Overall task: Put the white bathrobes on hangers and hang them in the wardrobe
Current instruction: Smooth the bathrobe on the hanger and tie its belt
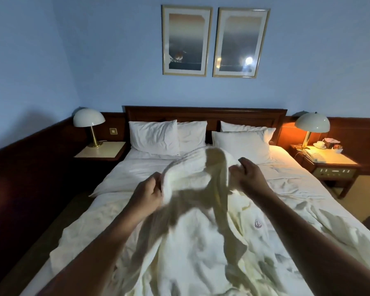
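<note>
I see one white bathrobe (192, 236) on the bed (137, 174), and both hands hold its upper part above the sheet. The left hand (146, 195) has its fingers curled around a thick fold of the cloth at the left edge. The right hand (249, 175) is clenched on the cloth at the other side, a little higher and nearer to the pillows. Its fingertips are blurred, but fabric is gathered in them. Between the two hands the cloth hangs as a loose arch, and the rest of the robe lies crumpled on the bed toward me. One small round emblem (257, 223) shows on the robe, beside the right forearm. Whether a second robe hides in the folds, I cannot tell.

I count four white pillows (154, 135) in two pairs against the dark wooden headboard (205, 114). Two framed pictures (186, 40) hang side by side on the blue wall above it. There are two nightstands, one on each side of the bed. The left nightstand (100, 149) carries the left dome lamp (89, 120), which is dark. The right nightstand (338, 161) carries the right dome lamp (312, 122), which is lit, one telephone (312, 155) and one cup (320, 144).
</note>
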A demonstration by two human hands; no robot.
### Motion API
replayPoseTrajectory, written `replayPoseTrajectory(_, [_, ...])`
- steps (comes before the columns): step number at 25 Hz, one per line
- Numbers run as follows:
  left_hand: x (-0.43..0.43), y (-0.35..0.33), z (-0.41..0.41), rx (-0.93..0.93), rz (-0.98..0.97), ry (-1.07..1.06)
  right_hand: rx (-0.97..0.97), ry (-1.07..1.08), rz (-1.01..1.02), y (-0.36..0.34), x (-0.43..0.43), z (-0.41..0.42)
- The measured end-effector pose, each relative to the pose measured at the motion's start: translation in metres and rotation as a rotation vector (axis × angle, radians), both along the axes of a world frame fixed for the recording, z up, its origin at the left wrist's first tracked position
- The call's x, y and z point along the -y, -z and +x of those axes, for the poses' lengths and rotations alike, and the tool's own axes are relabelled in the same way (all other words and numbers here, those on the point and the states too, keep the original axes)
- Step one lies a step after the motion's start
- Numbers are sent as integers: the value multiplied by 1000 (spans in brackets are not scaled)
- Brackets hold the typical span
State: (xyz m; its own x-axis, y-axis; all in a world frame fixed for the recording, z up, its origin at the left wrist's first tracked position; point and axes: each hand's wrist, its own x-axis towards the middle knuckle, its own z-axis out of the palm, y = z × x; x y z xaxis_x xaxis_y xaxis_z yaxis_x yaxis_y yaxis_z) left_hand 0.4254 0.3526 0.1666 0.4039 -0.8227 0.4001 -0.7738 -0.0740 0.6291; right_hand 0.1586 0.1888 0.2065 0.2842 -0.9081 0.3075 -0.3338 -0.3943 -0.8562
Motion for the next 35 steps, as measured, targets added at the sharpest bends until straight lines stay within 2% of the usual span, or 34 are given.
replayPoseTrajectory(2, [5,-34,5,106,6,89,-104,-1,-61,-36,19,-4])
replayPoseTrajectory(5, [19,-119,25,187,-255,-18,-111,122,-367,-94,38,-7])
replayPoseTrajectory(6, [22,-143,30,251,-268,-8,-209,99,-451,-110,42,-8])
replayPoseTrajectory(8, [22,-169,38,513,-77,79,-484,85,-492,-131,39,-9])
replayPoseTrajectory(9, [21,-181,43,620,-13,93,-485,156,-490,-141,36,-8])
replayPoseTrajectory(10, [23,-193,48,670,-55,37,-389,266,-511,-149,36,-4])
replayPoseTrajectory(11, [24,-209,51,657,-166,-46,-277,353,-524,-158,32,4])
replayPoseTrajectory(12, [25,-224,51,618,-283,-150,-272,359,-528,-166,26,14])
replayPoseTrajectory(13, [27,-240,49,620,-328,-249,-378,310,-525,-173,21,24])
replayPoseTrajectory(15, [29,-259,27,722,-187,-409,-527,273,-465,-188,7,34])
replayPoseTrajectory(17, [35,-271,10,811,-127,-473,-461,376,-488,-213,1,35])
replayPoseTrajectory(18, [35,-281,5,788,-154,-505,-452,393,-476,-227,0,36])
replayPoseTrajectory(21, [30,-321,4,722,-291,-575,-640,262,-440,-255,-15,47])
replayPoseTrajectory(22, [26,-333,4,729,-315,-584,-629,256,-470,-260,-17,49])
replayPoseTrajectory(25, [16,-363,8,800,-382,-610,-423,367,-614,-283,-10,39])
replayPoseTrajectory(29, [0,-388,13,891,-385,-637,-434,376,-632,-299,-11,26])
replayPoseTrajectory(35, [-19,-438,12,949,-460,-689,-423,600,-881,-364,-24,13])
